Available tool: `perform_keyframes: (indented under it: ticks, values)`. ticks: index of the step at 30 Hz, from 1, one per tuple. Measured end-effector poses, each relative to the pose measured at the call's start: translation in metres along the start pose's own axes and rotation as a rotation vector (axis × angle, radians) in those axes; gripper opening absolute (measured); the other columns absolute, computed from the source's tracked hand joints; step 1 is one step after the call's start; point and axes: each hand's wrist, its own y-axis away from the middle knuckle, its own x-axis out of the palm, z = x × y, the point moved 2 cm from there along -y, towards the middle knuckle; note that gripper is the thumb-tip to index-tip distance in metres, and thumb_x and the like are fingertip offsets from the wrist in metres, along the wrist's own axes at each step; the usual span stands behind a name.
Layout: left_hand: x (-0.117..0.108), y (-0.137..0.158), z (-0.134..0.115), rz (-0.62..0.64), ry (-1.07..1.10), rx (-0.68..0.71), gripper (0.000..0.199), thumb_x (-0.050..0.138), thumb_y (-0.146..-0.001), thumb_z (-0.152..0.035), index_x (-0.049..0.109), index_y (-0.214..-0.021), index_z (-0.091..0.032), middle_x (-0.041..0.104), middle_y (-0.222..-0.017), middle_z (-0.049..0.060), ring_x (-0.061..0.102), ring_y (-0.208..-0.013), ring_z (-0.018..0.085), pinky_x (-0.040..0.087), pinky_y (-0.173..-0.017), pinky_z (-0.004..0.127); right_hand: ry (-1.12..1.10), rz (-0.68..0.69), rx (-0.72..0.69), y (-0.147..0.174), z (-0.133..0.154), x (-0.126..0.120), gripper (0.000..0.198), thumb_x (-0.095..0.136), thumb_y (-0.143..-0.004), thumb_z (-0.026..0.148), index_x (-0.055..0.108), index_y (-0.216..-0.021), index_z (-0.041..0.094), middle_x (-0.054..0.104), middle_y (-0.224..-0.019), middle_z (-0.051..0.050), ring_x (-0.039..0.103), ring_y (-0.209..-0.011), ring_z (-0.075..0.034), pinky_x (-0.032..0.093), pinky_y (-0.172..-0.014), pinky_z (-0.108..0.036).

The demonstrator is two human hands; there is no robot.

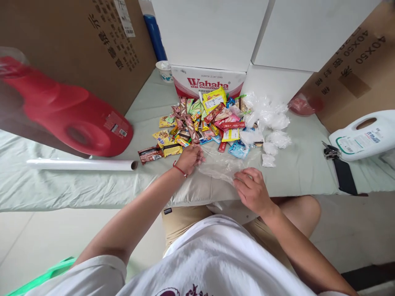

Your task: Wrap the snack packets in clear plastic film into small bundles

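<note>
A clear plastic bag (220, 166) is stretched between my two hands, low over the front of the table. My left hand (190, 159), with a red string at the wrist, pinches the bag's left side. My right hand (252, 188) has its fingers closed on the right edge of the bag. Just beyond them lies a heap of wrapped snacks (193, 129) in brown, yellow, red and blue wrappers. A light blue packet (239, 150) sits close behind the bag. To the right of the heap are several crumpled clear plastic bags (267, 113).
At the left stand a red jug (74, 111) and a white roll (82, 165). A Wahaba-labelled carton (210, 80) backs the heap, beside a paper cup (164, 72). Right are a white jug (367, 135), keys (331, 151) and a black phone-like slab (345, 176). Brown cardboard (354, 82) flanks the table.
</note>
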Motion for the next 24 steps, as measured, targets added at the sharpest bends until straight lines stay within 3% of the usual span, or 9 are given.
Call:
perform_keyframes:
  ticks: [5,9,11,13,15,17,18,21,24]
  values:
    - [-0.036,0.02,0.007,-0.247,0.028,0.038,0.011,0.056,-0.089,-0.028,0.047,-0.085,-0.021,0.056,-0.068,-0.004,0.058,-0.053,0.009,0.037,-0.047,0.019,-0.054,0.038,0.033,0.034,0.018,0.001,0.022,0.064,-0.094,0.004,0.073,-0.106,0.021,0.076,-0.101,-0.005,0.06,-0.108,-0.025,0.049,-0.102,-0.046]
    - [-0.069,0.065,0.03,-0.393,-0.135,0.028,0.018,0.067,-0.076,-0.026,0.053,-0.086,-0.02,0.06,-0.077,0.001,0.061,-0.067,0.015,0.045,-0.054,0.025,-0.157,0.071,0.104,0.056,0.022,0.015,0.023,0.061,-0.096,0.003,0.073,-0.107,0.02,0.074,-0.1,-0.006,0.059,-0.109,-0.025,0.056,-0.093,-0.041]
    - [-0.079,0.093,0.032,-0.529,-0.368,0.16,0.029,0.072,-0.069,-0.021,0.058,-0.094,-0.02,0.063,-0.095,0.007,0.064,-0.087,0.023,0.055,-0.071,0.036,-0.21,0.088,0.12,0.06,0.021,0.02,0.023,0.06,-0.096,0.003,0.072,-0.107,0.02,0.073,-0.101,-0.007,0.058,-0.11,-0.025,0.058,-0.092,-0.039]
    - [-0.074,0.118,0.024,-0.62,-0.708,0.476,0.038,0.07,-0.071,-0.017,0.061,-0.107,-0.02,0.062,-0.115,0.013,0.061,-0.111,0.032,0.055,-0.094,0.049,-0.247,0.093,0.113,0.059,0.019,0.023,0.022,0.059,-0.097,0.004,0.072,-0.107,0.018,0.072,-0.101,-0.008,0.057,-0.111,-0.026,0.06,-0.093,-0.04]
    - [-0.051,0.134,0.014,-0.527,-1.006,0.853,0.038,0.065,-0.079,-0.015,0.061,-0.117,-0.02,0.062,-0.125,0.015,0.056,-0.127,0.035,0.048,-0.109,0.055,-0.268,0.09,0.093,0.055,0.016,0.023,0.022,0.058,-0.097,0.003,0.071,-0.107,0.018,0.071,-0.101,-0.009,0.057,-0.111,-0.026,0.061,-0.093,-0.041]
    - [-0.019,0.133,0.009,-0.248,-1.167,1.105,0.038,0.059,-0.087,-0.013,0.061,-0.123,-0.022,0.066,-0.128,0.012,0.054,-0.136,0.031,0.041,-0.118,0.054,-0.281,0.081,0.065,0.051,0.013,0.022,0.022,0.058,-0.097,0.004,0.071,-0.108,0.017,0.071,-0.102,-0.009,0.057,-0.111,-0.027,0.061,-0.091,-0.042]
    - [-0.002,0.125,0.008,-0.087,-1.226,1.149,0.039,0.057,-0.089,-0.012,0.061,-0.126,-0.024,0.067,-0.13,0.011,0.053,-0.139,0.028,0.036,-0.122,0.053,-0.281,0.082,0.05,0.049,0.012,0.021,0.023,0.058,-0.097,0.004,0.071,-0.109,0.017,0.071,-0.103,-0.009,0.057,-0.111,-0.027,0.061,-0.091,-0.042]
    - [0.032,0.081,0.008,0.181,-1.278,1.01,0.039,0.056,-0.09,-0.013,0.065,-0.127,-0.02,0.067,-0.137,0.013,0.053,-0.141,0.029,0.03,-0.125,0.052,-0.248,0.109,0.014,0.049,0.008,0.016,0.023,0.058,-0.096,0.003,0.071,-0.109,0.016,0.072,-0.103,-0.009,0.057,-0.112,-0.028,0.06,-0.093,-0.043]
    - [0.039,0.036,0.013,0.259,-1.136,0.631,0.021,0.064,-0.084,-0.023,0.073,-0.102,-0.018,0.077,-0.104,0.011,0.07,-0.109,0.028,0.049,-0.105,0.044,-0.193,0.124,0.02,0.061,0.006,0.007,0.028,0.056,-0.096,0.001,0.073,-0.109,0.018,0.072,-0.103,-0.008,0.059,-0.114,-0.026,0.058,-0.097,-0.041]
